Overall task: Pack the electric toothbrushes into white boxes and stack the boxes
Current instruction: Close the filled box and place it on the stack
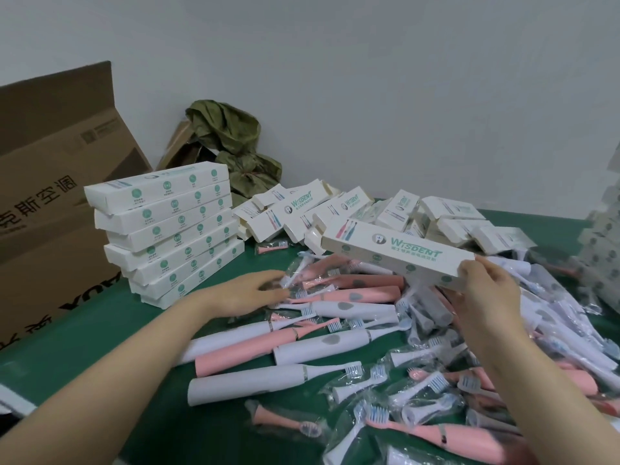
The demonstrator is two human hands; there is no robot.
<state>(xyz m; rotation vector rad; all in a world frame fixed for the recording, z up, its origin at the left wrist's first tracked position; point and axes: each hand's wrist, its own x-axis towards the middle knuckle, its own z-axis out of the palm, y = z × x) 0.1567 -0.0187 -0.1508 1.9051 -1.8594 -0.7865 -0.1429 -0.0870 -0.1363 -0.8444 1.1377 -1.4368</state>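
My right hand [486,290] grips the near end of a long white box [396,251] printed with green lettering, held above the heap. My left hand [248,293] reaches into the pile of pink and white electric toothbrushes [335,317], its fingertips on a small bagged brush head [295,273]; whether it pinches it I cannot tell. A stack of several closed white boxes [167,229] stands at the left on the green table [100,330]. Loose white boxes [335,209] lie in a heap at the back.
A big brown carton [50,196] stands at the far left. A crumpled green bag [235,142] lies against the wall behind the stack. Bagged brush heads [419,387] cover the table's right side. A patterned plastic bundle [604,250] sits at the right edge.
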